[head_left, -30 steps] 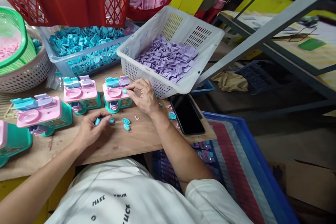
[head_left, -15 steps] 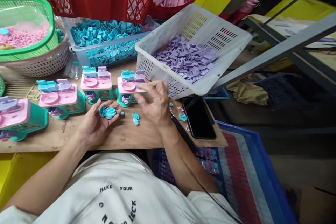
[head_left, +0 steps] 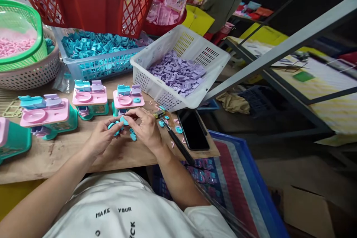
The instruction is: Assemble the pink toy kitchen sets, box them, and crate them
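Observation:
My left hand (head_left: 100,136) is closed around several small turquoise oval plastic pieces (head_left: 115,128). Close beside it, my right hand (head_left: 147,129) pinches another turquoise oval piece (head_left: 124,120) between thumb and finger. Just beyond both hands stands a pink and turquoise toy kitchen counter (head_left: 117,105), its lower front partly hidden by my fingers. On its pink top lie a pink round basin (head_left: 124,100) and a turquoise oval piece (head_left: 136,100). Loose turquoise ovals (head_left: 133,137) rest on the wooden table under my right hand.
More toy counters (head_left: 89,98) stand leftward. Behind are a white basket (head_left: 173,101) of purple parts, a blue crate (head_left: 103,67) of turquoise parts and a red basket (head_left: 83,0). Rightward lie a black-handled tool (head_left: 180,145), a phone (head_left: 192,130) and small pink pieces (head_left: 172,144).
My right hand has left the nearest counter, where a turquoise oval now lies, and moved toward my left hand. My left hand opened to show its ovals, then closed around them. The view shifted.

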Tool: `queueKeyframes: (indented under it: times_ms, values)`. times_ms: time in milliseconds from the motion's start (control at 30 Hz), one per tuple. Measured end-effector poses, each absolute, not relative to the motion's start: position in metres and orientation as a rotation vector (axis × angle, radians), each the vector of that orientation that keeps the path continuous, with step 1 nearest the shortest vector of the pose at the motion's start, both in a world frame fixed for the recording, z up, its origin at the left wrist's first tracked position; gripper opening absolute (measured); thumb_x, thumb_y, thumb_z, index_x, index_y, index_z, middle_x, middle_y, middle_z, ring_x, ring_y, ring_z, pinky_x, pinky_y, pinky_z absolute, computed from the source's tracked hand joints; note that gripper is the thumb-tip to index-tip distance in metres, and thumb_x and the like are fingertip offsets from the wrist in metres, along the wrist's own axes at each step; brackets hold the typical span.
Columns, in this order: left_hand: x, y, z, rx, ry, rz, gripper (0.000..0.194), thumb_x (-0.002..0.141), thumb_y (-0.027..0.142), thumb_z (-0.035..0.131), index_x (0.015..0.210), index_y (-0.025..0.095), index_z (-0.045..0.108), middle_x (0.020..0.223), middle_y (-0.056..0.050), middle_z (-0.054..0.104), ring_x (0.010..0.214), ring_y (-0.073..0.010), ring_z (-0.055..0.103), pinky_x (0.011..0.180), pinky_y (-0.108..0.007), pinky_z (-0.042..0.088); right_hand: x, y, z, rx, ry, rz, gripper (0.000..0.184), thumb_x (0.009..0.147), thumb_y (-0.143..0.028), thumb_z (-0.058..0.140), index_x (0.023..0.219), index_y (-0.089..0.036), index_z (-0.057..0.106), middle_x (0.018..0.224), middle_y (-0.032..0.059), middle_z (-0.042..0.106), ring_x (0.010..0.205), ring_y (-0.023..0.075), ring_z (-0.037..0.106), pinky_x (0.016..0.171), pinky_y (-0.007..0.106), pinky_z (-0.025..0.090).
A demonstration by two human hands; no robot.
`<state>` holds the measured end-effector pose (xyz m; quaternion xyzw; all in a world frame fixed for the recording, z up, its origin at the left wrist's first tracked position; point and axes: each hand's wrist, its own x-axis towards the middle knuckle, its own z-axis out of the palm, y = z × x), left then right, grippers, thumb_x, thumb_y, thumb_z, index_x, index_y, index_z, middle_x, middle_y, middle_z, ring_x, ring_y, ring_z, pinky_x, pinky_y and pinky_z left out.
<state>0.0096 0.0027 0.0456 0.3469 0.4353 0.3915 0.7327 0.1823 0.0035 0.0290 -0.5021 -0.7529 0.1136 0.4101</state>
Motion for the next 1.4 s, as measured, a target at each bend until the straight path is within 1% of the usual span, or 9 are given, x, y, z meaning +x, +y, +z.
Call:
queueKeyframes:
  times_ms: [100, 233, 367, 467, 567, 700, 867, 1133, 1400]
  values:
    - [0.016, 0.008, 0.046, 0.848, 1.007, 0.868, 0.056, 0.053, 0.054, 0.094, 0.081, 0.011, 0.072, 0.066, -0.001, 0.066, 0.057, -0.0085, 0.056, 0.050, -0.019, 0.035, 0.187, -0.001, 0.027, -1.198, -2.009, 0.082, 0.019, 0.101, -0.030, 0.058, 0.096, -0.021, 0.075, 0.090, 0.0069, 0.072, 0.089, 0.0196, 0.064, 0.082, 0.034, 0.050]
    - [0.020, 0.012, 0.051, 0.854, 1.054, 0.869, 0.063, 0.048, 0.061, 0.092, 0.078, 0.011, 0.069, 0.065, -0.002, 0.065, 0.053, -0.0076, 0.052, 0.050, -0.020, 0.032, 0.199, -0.003, 0.026, -1.063, -2.159, -0.081, 0.022, 0.100, -0.032, 0.060, 0.111, -0.019, 0.074, 0.099, 0.0100, 0.074, 0.091, 0.0215, 0.065, 0.081, 0.036, 0.055]
    - [0.027, 0.013, 0.057, 0.906, 1.006, 0.825, 0.066, 0.052, 0.062, 0.090, 0.088, 0.011, 0.071, 0.078, -0.007, 0.072, 0.057, -0.0091, 0.055, 0.051, -0.020, 0.032, 0.209, 0.004, 0.030, -1.056, -2.048, -0.191, 0.018, 0.101, -0.021, 0.055, 0.101, -0.019, 0.074, 0.089, 0.0068, 0.075, 0.081, 0.0188, 0.068, 0.078, 0.032, 0.056]
    - [0.033, 0.016, 0.058, 1.003, 0.961, 0.822, 0.063, 0.062, 0.061, 0.085, 0.097, 0.010, 0.072, 0.083, -0.008, 0.071, 0.058, -0.0088, 0.054, 0.052, -0.021, 0.034, 0.215, 0.018, 0.035, -1.145, -1.897, -0.204, 0.020, 0.103, -0.024, 0.053, 0.099, -0.020, 0.072, 0.088, 0.0063, 0.075, 0.084, 0.0177, 0.070, 0.080, 0.030, 0.057]
    - [0.039, 0.022, 0.056, 1.225, 0.987, 0.890, 0.056, 0.079, 0.057, 0.073, 0.111, 0.012, 0.071, 0.080, -0.005, 0.068, 0.056, -0.0086, 0.050, 0.052, -0.022, 0.036, 0.220, 0.039, 0.033, -1.197, -1.781, -0.230, 0.024, 0.105, -0.028, 0.050, 0.100, -0.020, 0.072, 0.093, 0.0073, 0.076, 0.088, 0.0172, 0.072, 0.084, 0.028, 0.057]
    - [0.043, 0.032, 0.054, 1.560, 1.111, 0.982, 0.054, 0.092, 0.046, 0.059, 0.133, 0.012, 0.061, 0.086, -0.006, 0.069, 0.063, -0.0120, 0.055, 0.062, -0.025, 0.046, 0.226, 0.061, 0.021, -1.161, -1.824, -0.226, 0.026, 0.105, -0.029, 0.050, 0.101, -0.018, 0.073, 0.097, 0.0096, 0.077, 0.093, 0.0182, 0.073, 0.088, 0.028, 0.058]
    - [0.045, 0.041, 0.056, 1.745, 1.160, 0.962, 0.056, 0.094, 0.039, 0.054, 0.142, 0.010, 0.054, 0.088, -0.006, 0.070, 0.071, -0.0147, 0.060, 0.077, -0.029, 0.051, 0.231, 0.062, 0.014, -1.131, -1.874, -0.162, 0.023, 0.104, -0.028, 0.052, 0.105, -0.018, 0.073, 0.103, 0.0095, 0.078, 0.099, 0.0178, 0.073, 0.094, 0.028, 0.057]
    - [0.047, 0.043, 0.064, 1.730, 1.190, 0.887, 0.059, 0.094, 0.035, 0.055, 0.147, 0.010, 0.052, 0.085, -0.004, 0.069, 0.070, -0.0146, 0.061, 0.082, -0.027, 0.051, 0.231, 0.059, 0.018, -1.123, -1.866, -0.045, 0.026, 0.105, -0.031, 0.049, 0.109, -0.021, 0.073, 0.106, 0.0088, 0.078, 0.103, 0.0192, 0.073, 0.097, 0.033, 0.058]
    - [0.051, 0.045, 0.069, 1.844, 1.248, 0.761, 0.058, 0.095, 0.030, 0.050, 0.148, 0.007, 0.050, 0.100, -0.013, 0.072, 0.085, -0.0221, 0.067, 0.091, -0.036, 0.052, 0.234, 0.058, 0.018, -1.077, -1.916, -0.085, 0.029, 0.105, -0.033, 0.048, 0.108, -0.023, 0.075, 0.108, 0.0091, 0.078, 0.105, 0.0205, 0.073, 0.098, 0.038, 0.059]
